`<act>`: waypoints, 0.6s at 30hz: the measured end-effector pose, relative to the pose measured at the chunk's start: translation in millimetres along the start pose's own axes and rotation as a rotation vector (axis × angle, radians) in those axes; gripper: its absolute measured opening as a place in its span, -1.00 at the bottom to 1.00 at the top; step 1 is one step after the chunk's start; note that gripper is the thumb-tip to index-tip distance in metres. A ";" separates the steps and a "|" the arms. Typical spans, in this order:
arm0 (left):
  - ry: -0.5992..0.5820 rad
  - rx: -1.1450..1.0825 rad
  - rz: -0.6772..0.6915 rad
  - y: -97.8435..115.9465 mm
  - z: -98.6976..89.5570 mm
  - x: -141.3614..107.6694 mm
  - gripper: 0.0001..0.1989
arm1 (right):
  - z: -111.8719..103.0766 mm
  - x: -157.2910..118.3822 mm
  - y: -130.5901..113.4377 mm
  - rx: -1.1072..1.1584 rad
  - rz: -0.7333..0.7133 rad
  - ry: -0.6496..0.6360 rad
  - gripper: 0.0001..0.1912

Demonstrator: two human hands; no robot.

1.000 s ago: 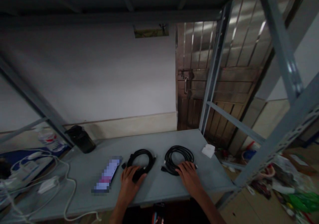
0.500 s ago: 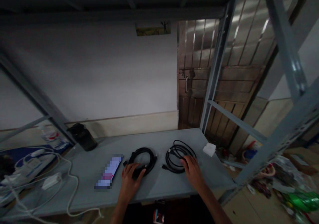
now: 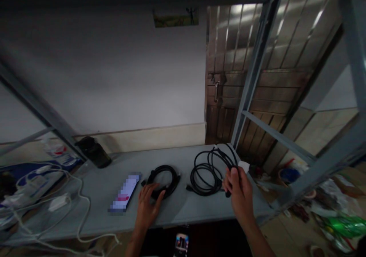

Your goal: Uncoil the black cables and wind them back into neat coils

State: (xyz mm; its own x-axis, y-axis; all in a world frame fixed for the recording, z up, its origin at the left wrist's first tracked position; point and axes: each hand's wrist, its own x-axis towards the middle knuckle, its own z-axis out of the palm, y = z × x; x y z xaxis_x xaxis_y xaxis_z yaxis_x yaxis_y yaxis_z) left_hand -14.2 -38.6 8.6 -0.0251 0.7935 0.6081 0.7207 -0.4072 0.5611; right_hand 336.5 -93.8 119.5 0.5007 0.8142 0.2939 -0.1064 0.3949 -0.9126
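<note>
Two black cables lie on the grey tabletop. One is a tidy coiled cable (image 3: 172, 177). My left hand (image 3: 148, 203) rests at its near left edge, thumb and fingers spread and touching it. To its right is a looser black cable (image 3: 197, 191), part of it lying in loops on the surface. My right hand (image 3: 238, 186) is closed around several strands of this cable and holds them raised above the tabletop, with a dark end poking out below the fingers.
A phone (image 3: 126, 193) with its screen lit lies left of my left hand. A dark bottle (image 3: 94, 153) lies tilted near the wall. White cords (image 3: 85, 203) run along the left side. A white crumpled piece (image 3: 244, 166) sits behind my right hand, near the bed-frame post (image 3: 251, 81).
My right hand has moved right, closed on the looser cable and lifted some of its loops off the tabletop. My left hand has stayed by the tidy coil. The view has tipped down slightly.
</note>
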 end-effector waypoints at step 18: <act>-0.230 -0.645 -0.624 161.9 -28.7 -58.2 -0.53 | 3.6 -174.5 54.4 -0.355 -0.020 -0.478 -0.42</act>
State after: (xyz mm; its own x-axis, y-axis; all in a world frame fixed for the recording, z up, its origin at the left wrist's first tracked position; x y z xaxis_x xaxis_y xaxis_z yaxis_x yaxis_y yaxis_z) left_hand 84.0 -163.7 80.2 -0.0907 0.9959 0.0032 0.0963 0.0055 0.9953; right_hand 240.3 -212.9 19.5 0.0485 0.9421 0.3319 0.2341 0.3124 -0.9207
